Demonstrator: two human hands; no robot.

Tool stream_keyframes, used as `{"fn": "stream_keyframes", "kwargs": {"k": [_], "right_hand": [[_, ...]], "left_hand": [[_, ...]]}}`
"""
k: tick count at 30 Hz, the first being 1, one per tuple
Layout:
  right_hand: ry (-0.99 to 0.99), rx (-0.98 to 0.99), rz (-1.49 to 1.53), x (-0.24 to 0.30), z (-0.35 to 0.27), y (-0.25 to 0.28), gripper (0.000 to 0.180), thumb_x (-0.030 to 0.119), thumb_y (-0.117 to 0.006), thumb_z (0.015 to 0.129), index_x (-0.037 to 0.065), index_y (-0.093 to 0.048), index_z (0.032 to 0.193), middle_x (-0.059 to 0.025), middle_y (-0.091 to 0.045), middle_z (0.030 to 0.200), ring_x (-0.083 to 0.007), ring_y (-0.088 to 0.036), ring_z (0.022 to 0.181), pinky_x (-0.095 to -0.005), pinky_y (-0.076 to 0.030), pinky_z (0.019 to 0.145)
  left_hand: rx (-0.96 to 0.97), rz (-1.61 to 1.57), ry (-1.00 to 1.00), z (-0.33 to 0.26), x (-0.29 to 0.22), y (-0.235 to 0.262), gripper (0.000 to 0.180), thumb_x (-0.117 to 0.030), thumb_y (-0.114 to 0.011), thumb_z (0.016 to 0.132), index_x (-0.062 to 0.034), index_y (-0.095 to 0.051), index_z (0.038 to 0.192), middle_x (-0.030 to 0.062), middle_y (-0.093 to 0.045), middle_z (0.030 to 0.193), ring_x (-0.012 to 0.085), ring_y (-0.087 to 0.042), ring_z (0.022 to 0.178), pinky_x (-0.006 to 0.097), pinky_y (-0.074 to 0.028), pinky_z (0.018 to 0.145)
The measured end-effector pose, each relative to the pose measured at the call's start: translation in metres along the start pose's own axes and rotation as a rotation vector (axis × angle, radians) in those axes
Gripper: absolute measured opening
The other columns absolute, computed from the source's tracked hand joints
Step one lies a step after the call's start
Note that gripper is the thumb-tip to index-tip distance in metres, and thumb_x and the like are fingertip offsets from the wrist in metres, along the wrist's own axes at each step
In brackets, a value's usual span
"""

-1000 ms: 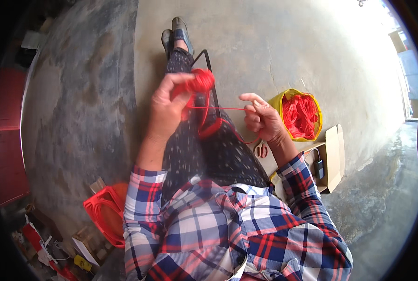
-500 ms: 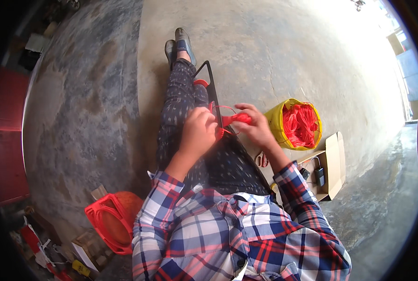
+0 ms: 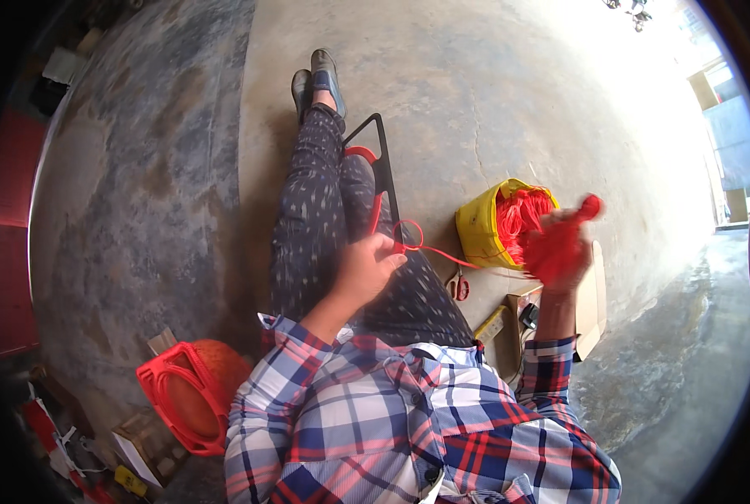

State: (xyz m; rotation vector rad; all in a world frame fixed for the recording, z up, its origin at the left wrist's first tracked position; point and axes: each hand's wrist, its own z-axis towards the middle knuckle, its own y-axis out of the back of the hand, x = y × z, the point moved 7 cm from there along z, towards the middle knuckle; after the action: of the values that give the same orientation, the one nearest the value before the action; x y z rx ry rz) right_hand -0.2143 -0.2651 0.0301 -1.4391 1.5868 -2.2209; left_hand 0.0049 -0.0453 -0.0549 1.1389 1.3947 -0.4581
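Observation:
My left hand is closed in a pinch on red cord at the side of a black metal frame lying along my legs. A small loop of the cord stands just above those fingers. From there the strand runs right, pulled out toward my right hand. That hand is raised beside the yellow bucket and smeared by motion, closed round a bundle of red cord. Part of the bundle sticks up past the fingers. More red cord is wrapped on the frame nearer my feet.
A yellow bucket full of red cord stands to my right. Close to it lie scissors and an open cardboard box with small dark devices. A red plastic stool-like item and a wooden box are at lower left.
My right hand has swung out to the right with the red bundle, drawing the strand out. My left hand has stayed by the frame, shifting slightly nearer me.

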Motion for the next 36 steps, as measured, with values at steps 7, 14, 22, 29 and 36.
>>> {"fn": "stream_keyframes", "kwargs": {"k": [7,14,22,29,36], "right_hand": [[-0.397,0.173,-0.813,-0.153,-0.008,-0.036,0.035,0.022,-0.048,0.092,0.002,-0.051,0.119,-0.0014,-0.054,0.106,-0.0091,-0.048,0.096,-0.0258,-0.04,0.086],[-0.441,0.175,-0.558,-0.102,-0.02,-0.097,0.034,0.011,-0.067,0.083,0.004,-0.054,0.114,0.0047,-0.056,0.091,-0.0038,-0.05,0.08,-0.0214,-0.043,0.072],[-0.355,0.269,-0.5,-0.074,-0.03,-0.123,0.035,0.027,-0.071,0.074,0.003,-0.053,0.092,-0.0014,-0.055,0.083,-0.0096,-0.051,0.07,-0.0242,-0.042,0.064],[-0.406,0.519,-1.36,-0.087,0.027,-0.096,0.015,0.016,-0.06,0.078,0.005,-0.062,0.088,-0.006,-0.058,0.073,-0.0172,-0.059,0.065,-0.0354,-0.046,0.06],[-0.192,0.577,-1.563,-0.181,0.027,-0.07,0.032,0.024,-0.067,0.077,0.006,-0.065,0.104,-0.0145,-0.064,0.092,-0.0345,-0.063,0.082,-0.042,-0.051,0.076]], "left_hand": [[-0.037,-0.024,-0.016,0.001,0.002,-0.003,0.016,-0.011,-0.074,0.081,-0.0011,-0.065,0.091,0.0034,-0.068,0.079,0.0087,-0.061,0.072,0.026,-0.049,0.068],[-0.013,-0.047,0.065,0.002,-0.005,-0.005,0.027,-0.017,-0.076,0.077,0.001,-0.064,0.093,0.0143,-0.068,0.084,0.0224,-0.066,0.077,0.034,-0.05,0.07],[-0.445,0.298,-0.393,-0.01,-0.069,0.014,0.044,-0.011,-0.073,0.082,0.0012,-0.053,0.118,0.0067,-0.066,0.089,0.0119,-0.062,0.075,0.026,-0.05,0.069],[-0.255,-0.527,0.079,0.027,-0.008,0.032,0.014,-0.018,-0.059,0.094,-0.0047,-0.058,0.098,-0.0032,-0.052,0.063,0.0034,-0.04,0.047,0.02,-0.034,0.042],[-0.166,-0.344,0.291,0.031,0.026,0.022,0.022,-0.023,-0.059,0.093,-0.0045,-0.057,0.082,-0.0013,-0.049,0.054,0.0064,-0.037,0.042,0.028,-0.03,0.038]]}}
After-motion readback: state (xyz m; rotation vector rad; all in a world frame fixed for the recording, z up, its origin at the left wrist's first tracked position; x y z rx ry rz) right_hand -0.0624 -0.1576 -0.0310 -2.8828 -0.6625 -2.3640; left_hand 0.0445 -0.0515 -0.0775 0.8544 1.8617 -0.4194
